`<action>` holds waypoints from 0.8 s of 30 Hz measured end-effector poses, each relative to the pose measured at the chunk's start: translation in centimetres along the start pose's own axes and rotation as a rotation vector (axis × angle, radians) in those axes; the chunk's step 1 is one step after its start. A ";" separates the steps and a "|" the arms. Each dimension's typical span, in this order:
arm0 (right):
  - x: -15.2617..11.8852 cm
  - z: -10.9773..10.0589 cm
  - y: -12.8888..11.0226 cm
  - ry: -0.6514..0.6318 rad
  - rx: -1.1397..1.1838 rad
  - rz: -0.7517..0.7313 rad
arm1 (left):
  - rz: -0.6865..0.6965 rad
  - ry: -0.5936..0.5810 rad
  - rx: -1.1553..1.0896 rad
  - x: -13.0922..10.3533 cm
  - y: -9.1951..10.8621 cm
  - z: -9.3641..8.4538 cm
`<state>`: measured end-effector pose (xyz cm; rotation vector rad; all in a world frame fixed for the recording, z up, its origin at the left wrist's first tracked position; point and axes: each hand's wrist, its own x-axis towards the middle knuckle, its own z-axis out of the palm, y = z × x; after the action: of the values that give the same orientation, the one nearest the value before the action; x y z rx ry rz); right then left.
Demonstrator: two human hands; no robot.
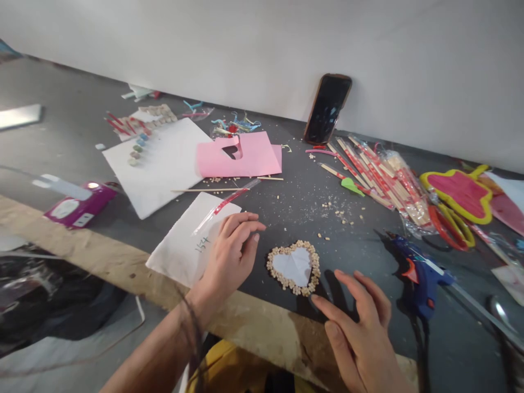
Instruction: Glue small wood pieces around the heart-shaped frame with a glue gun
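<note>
Near the front edge of the counter (364, 248), a heart ornament (292, 266) lies between the left hand (231, 251), half open, and the right hand (362, 325), fingers spread.

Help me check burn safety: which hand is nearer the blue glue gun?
Right. The right hand is beside the glue gun, not touching; the left hand is beyond the heart.

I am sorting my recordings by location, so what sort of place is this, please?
Probably a craft workspace: on the dark table are a blue glue gun, cut pink paper and a white heart edged with small tan pieces.
</note>
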<state>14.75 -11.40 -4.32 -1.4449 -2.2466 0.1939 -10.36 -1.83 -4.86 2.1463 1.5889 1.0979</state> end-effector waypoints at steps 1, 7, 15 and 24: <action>0.0 0.0 0.1 0.003 -0.007 0.010 | 0.001 0.000 0.000 0.0 0.0 0.0; 0.4 0.2 0.3 0.003 -0.050 0.025 | 0.006 0.005 -0.008 0.0 -0.2 0.1; 1.0 0.1 0.2 0.044 -0.086 0.070 | 0.023 0.000 -0.007 0.0 -0.2 0.0; 1.5 0.3 0.6 0.041 -0.125 0.107 | 0.020 -0.001 -0.011 0.0 -0.1 -0.2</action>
<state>14.66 -9.77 -4.34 -1.6203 -2.1838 0.0579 -10.55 -1.84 -4.77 2.1600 1.5605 1.1082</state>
